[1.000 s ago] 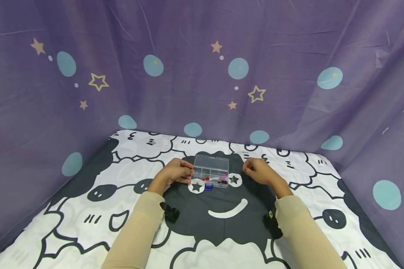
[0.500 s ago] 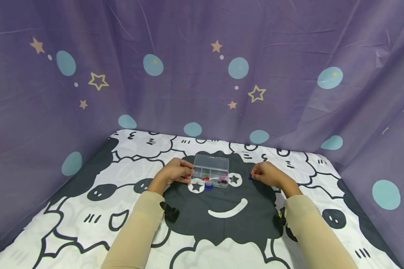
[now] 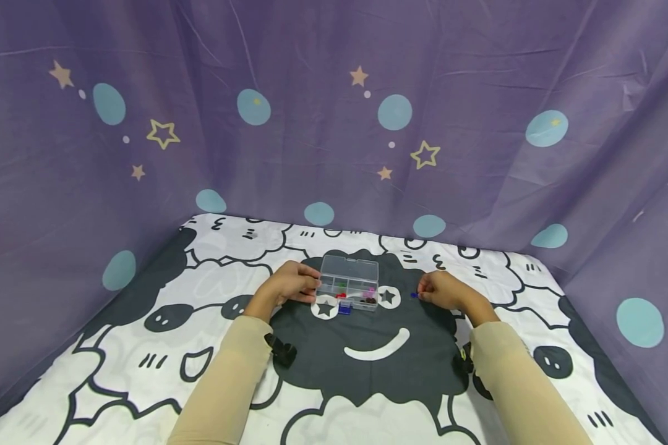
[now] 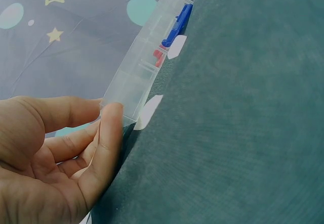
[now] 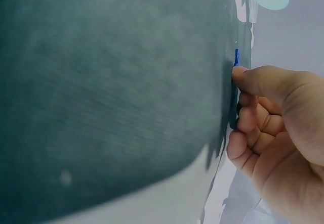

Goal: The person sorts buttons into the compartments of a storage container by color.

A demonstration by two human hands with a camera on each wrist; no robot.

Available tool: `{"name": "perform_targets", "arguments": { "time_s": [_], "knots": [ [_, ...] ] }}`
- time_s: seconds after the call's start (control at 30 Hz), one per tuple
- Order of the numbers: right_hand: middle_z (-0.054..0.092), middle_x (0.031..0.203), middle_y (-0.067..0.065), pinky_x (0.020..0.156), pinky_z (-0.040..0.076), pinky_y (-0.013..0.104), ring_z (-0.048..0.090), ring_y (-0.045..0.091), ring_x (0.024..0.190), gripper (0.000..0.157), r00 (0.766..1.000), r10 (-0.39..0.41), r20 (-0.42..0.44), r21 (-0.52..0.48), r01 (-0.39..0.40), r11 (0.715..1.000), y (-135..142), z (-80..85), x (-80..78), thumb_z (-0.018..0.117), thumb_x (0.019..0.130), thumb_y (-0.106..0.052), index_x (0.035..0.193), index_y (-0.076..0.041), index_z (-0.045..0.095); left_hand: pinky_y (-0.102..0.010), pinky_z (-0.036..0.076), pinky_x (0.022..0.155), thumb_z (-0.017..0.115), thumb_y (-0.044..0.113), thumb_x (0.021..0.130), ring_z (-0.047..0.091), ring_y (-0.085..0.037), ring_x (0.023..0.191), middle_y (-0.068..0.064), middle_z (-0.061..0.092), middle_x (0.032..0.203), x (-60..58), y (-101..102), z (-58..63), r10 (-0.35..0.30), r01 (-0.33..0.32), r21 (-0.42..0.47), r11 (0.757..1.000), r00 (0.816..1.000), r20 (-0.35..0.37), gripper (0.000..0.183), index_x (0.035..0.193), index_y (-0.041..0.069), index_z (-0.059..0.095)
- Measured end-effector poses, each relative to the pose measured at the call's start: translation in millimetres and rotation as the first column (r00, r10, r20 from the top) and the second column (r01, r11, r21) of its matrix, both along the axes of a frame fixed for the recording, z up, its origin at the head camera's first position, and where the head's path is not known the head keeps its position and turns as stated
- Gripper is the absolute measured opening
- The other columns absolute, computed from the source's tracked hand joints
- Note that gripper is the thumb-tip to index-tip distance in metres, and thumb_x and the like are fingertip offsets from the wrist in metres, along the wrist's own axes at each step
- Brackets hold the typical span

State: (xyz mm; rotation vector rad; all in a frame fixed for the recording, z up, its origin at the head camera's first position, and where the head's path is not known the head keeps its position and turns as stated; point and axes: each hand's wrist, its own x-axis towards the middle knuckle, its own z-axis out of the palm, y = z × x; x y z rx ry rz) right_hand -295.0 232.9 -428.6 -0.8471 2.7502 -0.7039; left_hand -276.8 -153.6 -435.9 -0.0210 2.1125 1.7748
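Note:
My left hand (image 3: 289,283) grips the left end of a clear plastic compartment box (image 3: 327,289), thumb along its near side in the left wrist view. Its clear lid (image 3: 349,267) stands raised at the back. A blue latch (image 3: 344,309) hangs at the front. Inside lie small red pieces (image 3: 341,296), a green piece (image 3: 342,285), pink pieces (image 3: 369,293) and dark pieces (image 3: 369,301). To the box's right, my right hand (image 3: 441,289) is low over the cloth, fingertips at a small blue piece (image 3: 414,295). I cannot tell whether they still pinch it.
The box stands on a cloth (image 3: 367,383) printed with cartoon sheep, on a large dark patch. A purple curtain (image 3: 323,136) with stars and ovals rises behind and at both sides. Dark wrist cameras (image 3: 281,351) sit by both cuffs.
My right hand has moved right and down to the cloth, away from the box. The small blue piece has come into sight at its fingertips. My left hand and the box stay put.

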Motion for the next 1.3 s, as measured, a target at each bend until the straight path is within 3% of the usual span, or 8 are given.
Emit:
{"name": "perform_targets", "arguments": {
  "time_s": [0.63,0.93,1.1,1.3],
  "knots": [
    [0.054,0.068,-0.005,0.057,0.043,0.025,0.048,0.009,0.061,0.005,1.0,-0.001,-0.017,0.053,0.002,0.999,-1.5,0.6,5.2,0.061,0.088,-0.009,0.084,-0.006,0.061,-0.038,0.061,0.069,0.066,0.006,0.088,0.065,-0.026,0.074,-0.019,0.06,0.102,2.3,1.4,0.6,0.01,-0.01,-0.006,1.0,1.0,-0.011,0.03,0.117,0.001,0.062],
    [0.051,0.065,-0.005,0.054,0.041,0.025,0.046,0.01,0.059,0.007,1.0,0.018,-0.008,0.037,-0.018,0.999,0.3,1.9,5.7,0.058,0.09,-0.005,0.084,-0.007,0.06,-0.038,0.061,0.07,0.066,0.005,0.088,0.064,-0.025,0.074,-0.021,0.059,0.103,5.8,1.5,6.7,0.004,-0.004,-0.009,1.0,1.0,-0.013,0.031,0.119,-0.001,0.06],
    [0.05,0.065,-0.006,0.054,0.04,0.024,0.045,0.008,0.058,0.008,0.999,0.033,-0.025,0.022,-0.032,0.999,1.0,0.0,3.5,0.057,0.089,-0.005,0.084,-0.009,0.06,-0.038,0.061,0.07,0.067,0.005,0.088,0.064,-0.024,0.074,-0.021,0.059,0.103,3.4,0.9,4.3,0.004,-0.004,-0.009,1.0,1.0,-0.005,0.032,0.119,0.0,0.061],
    [0.052,0.065,-0.006,0.054,0.041,0.023,0.046,0.008,0.057,0.008,0.999,0.027,-0.03,-0.018,-0.027,0.999,-1.6,0.5,3.2,0.056,0.088,-0.004,0.083,-0.009,0.059,-0.044,0.059,0.077,0.064,0.004,0.09,0.064,-0.029,0.08,-0.025,0.056,0.108,2.3,-0.1,6.9,-0.032,0.033,-0.013,0.999,0.999,0.009,0.037,0.125,-0.005,0.055]
  ]
}}
